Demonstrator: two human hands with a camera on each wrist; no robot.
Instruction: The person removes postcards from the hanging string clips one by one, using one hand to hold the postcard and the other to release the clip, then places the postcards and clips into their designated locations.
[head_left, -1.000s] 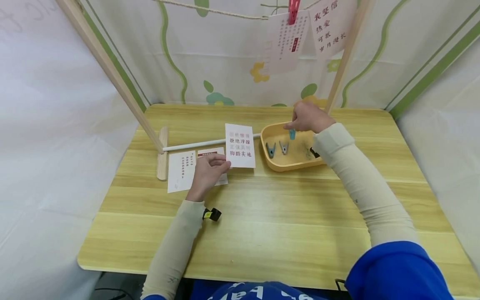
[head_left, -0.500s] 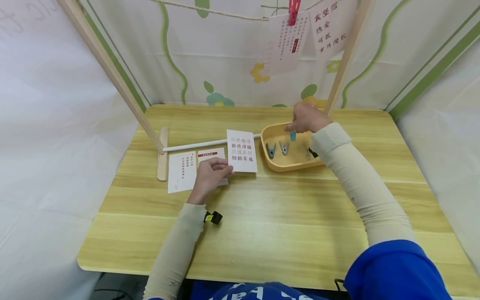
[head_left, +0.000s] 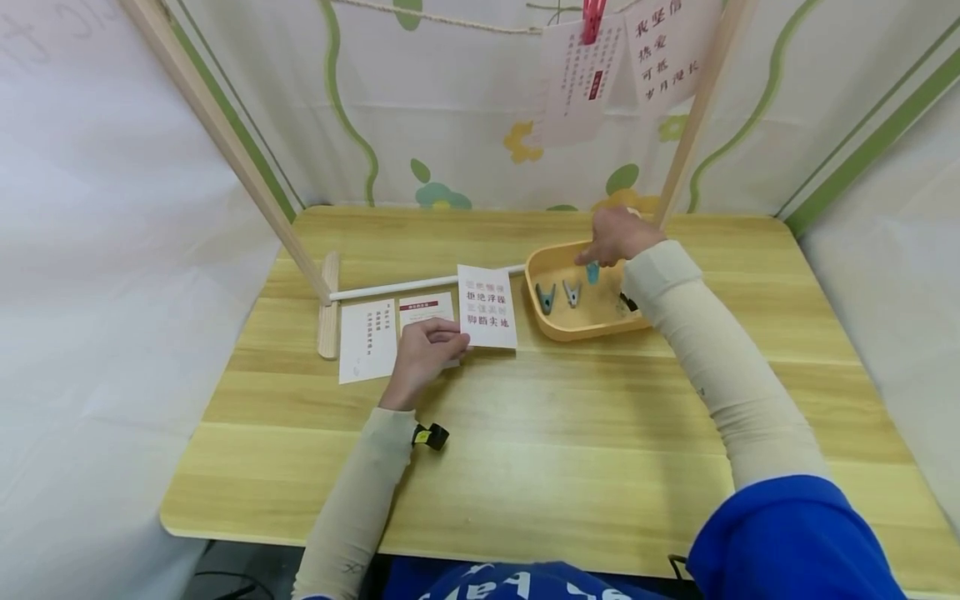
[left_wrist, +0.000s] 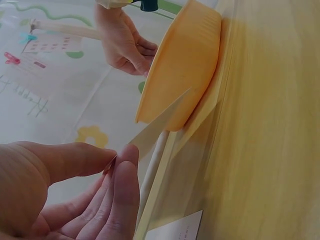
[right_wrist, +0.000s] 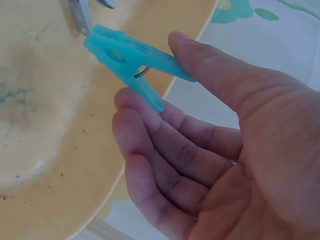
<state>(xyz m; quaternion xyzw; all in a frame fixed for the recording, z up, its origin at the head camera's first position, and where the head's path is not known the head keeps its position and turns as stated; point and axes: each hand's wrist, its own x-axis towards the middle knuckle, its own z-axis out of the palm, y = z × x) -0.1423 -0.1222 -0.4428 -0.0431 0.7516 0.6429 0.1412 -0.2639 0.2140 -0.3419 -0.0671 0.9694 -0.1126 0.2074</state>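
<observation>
My left hand (head_left: 422, 357) pinches a white printed card (head_left: 487, 310) by its lower left corner, thumb against fingers. In the left wrist view the card (left_wrist: 152, 131) appears almost edge-on, held up from the table. Above the yellow plastic basin (head_left: 577, 335), my right hand (head_left: 621, 236) pinches a turquoise clothespin (right_wrist: 127, 57) by its handle ends, thumb on one and index finger on the other. The right wrist view shows its two handles apart and its nose pointing away from the palm. Two grey clothespins, one dark grey (head_left: 545, 300) and one light grey (head_left: 572, 294), lie in the basin.
Two printed cards, one whole (head_left: 367, 342) and one partly covered (head_left: 427, 307), lie left of the basin. A wooden frame (head_left: 225, 142) carries a rope (head_left: 450, 25) with hanging cards, one under a red clothespin (head_left: 592, 21). A white rod (head_left: 397, 288) crosses the table behind.
The card in my left hand has come down and slightly to the right, toward me. My right hand has stayed over the basin with the turquoise clothespin.
</observation>
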